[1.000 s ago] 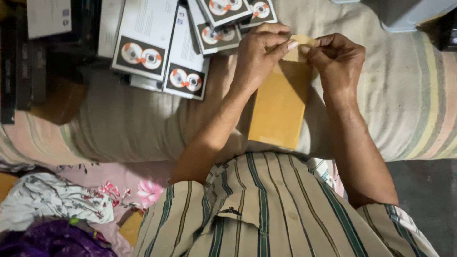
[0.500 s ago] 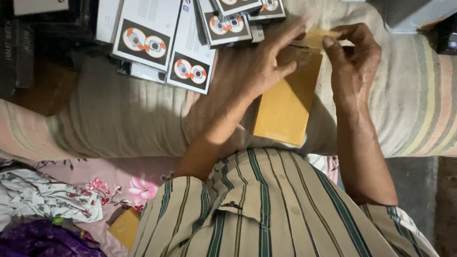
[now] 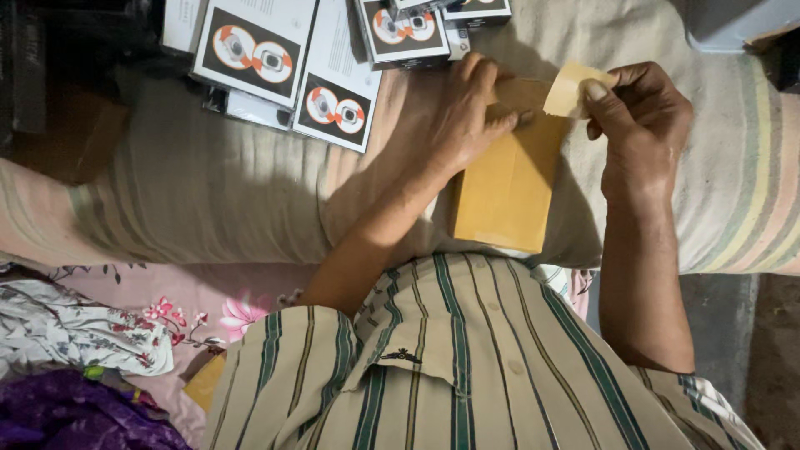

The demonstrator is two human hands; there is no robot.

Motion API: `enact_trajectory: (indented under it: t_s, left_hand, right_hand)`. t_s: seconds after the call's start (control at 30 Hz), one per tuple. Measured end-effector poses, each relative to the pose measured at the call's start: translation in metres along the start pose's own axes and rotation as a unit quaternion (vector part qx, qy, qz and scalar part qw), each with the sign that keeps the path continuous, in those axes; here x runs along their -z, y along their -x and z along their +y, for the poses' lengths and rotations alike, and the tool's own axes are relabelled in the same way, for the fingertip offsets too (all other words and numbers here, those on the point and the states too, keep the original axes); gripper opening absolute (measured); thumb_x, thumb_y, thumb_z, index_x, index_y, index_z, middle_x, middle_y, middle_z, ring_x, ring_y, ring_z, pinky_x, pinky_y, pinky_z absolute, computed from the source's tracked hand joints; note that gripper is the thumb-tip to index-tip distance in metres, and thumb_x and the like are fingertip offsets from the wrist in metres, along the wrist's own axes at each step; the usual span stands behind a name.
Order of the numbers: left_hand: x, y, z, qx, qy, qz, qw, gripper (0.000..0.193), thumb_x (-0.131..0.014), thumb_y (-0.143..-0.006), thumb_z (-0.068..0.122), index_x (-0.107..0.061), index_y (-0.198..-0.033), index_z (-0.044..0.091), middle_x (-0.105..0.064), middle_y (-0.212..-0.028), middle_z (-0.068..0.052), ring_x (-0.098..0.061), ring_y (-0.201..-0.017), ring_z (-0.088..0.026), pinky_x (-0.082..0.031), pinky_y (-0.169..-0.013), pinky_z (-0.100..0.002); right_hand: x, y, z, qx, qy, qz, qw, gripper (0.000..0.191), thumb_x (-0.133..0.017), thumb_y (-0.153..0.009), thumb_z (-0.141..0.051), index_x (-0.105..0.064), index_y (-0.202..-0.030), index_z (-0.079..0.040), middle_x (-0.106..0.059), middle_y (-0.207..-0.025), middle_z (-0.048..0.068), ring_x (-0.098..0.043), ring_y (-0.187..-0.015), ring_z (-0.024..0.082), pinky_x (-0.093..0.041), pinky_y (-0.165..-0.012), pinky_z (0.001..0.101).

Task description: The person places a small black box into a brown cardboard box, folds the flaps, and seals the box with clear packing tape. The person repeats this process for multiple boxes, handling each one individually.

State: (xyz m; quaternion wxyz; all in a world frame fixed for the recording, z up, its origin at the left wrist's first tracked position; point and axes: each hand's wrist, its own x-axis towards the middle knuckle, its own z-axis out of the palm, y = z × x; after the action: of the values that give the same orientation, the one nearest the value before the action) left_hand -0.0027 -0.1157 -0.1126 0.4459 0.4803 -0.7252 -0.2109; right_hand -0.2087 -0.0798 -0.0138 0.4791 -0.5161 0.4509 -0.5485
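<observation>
**Strip held up beside the envelope**

The right hand [image 3: 642,125] pinches a small pale strip [image 3: 568,88] between thumb and finger, just above the brown envelope [image 3: 508,187]. The left hand [image 3: 467,117] lies flat on the envelope's top, fingers spread, pressing it onto the striped bed cover [image 3: 208,192]. White boxes [image 3: 283,58] lie farther left.

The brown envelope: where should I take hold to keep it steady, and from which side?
Grip the brown envelope by its bare lower half, coming in from the near edge. It lies flat on the striped cushion; the left hand covers its top, and the right hand pinches the tape strip.
</observation>
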Motion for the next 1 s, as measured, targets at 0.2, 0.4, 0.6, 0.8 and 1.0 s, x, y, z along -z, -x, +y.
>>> enact_trajectory:
  t_s: [0.2,0.4,0.6,0.8,1.0]
  left_hand:
    - [0.003,0.005,0.001,-0.029,-0.013,0.025,0.999,0.051,-0.086,-0.075,0.012,-0.056,-0.116,0.001,-0.05,-0.115,-0.016,-0.053,-0.112,-0.036,-0.047,-0.099,-0.046]
    - [0.005,0.015,0.002,-0.026,0.041,0.072,0.996,0.052,-0.062,-0.097,-0.005,-0.04,-0.144,0.001,-0.057,-0.123,-0.018,-0.059,-0.117,-0.033,-0.048,-0.107,-0.043]
    - [0.013,0.021,0.007,-0.008,0.074,0.082,0.994,0.071,-0.051,-0.093,-0.012,-0.026,-0.157,0.002,-0.061,-0.12,-0.015,-0.063,-0.116,-0.027,-0.05,-0.108,-0.039]
    - [0.004,0.019,0.008,0.031,0.106,0.095,0.989,0.061,-0.068,-0.106,0.006,-0.032,-0.155,0.004,-0.063,-0.114,-0.011,-0.065,-0.102,-0.021,-0.055,-0.096,-0.034]
    - [-0.005,0.012,-0.005,0.008,0.105,0.089,0.99,0.086,-0.086,-0.086,0.008,-0.031,-0.152,0.004,-0.061,-0.109,-0.01,-0.063,-0.104,-0.022,-0.054,-0.099,-0.035]
  right_hand:
    - [-0.011,-0.006,0.026,0.03,0.105,-0.003,0.994,0.011,-0.077,-0.104,0.004,-0.067,-0.108,0.002,-0.07,-0.097,0.006,-0.062,-0.082,0.009,-0.048,-0.073,0.0254]
    - [-0.022,-0.029,0.04,0.058,0.208,-0.027,0.976,0.01,-0.077,-0.103,0.001,-0.067,-0.106,0.005,-0.072,-0.096,0.006,-0.067,-0.085,0.009,-0.054,-0.077,0.0245]
    - [-0.026,-0.03,0.041,0.063,0.275,-0.023,0.959,0.013,-0.078,-0.102,-0.002,-0.068,-0.104,0.005,-0.073,-0.093,0.007,-0.067,-0.083,0.01,-0.055,-0.077,0.0252]
    - [-0.03,-0.023,0.038,0.102,0.367,-0.001,0.925,0.011,-0.079,-0.092,0.0,-0.072,-0.099,0.003,-0.073,-0.09,0.012,-0.07,-0.081,0.017,-0.057,-0.075,0.0313]
    - [-0.033,-0.017,0.033,0.155,0.444,0.006,0.882,0.016,-0.085,-0.089,-0.005,-0.076,-0.101,0.0,-0.071,-0.09,0.015,-0.07,-0.082,0.025,-0.057,-0.075,0.0368]
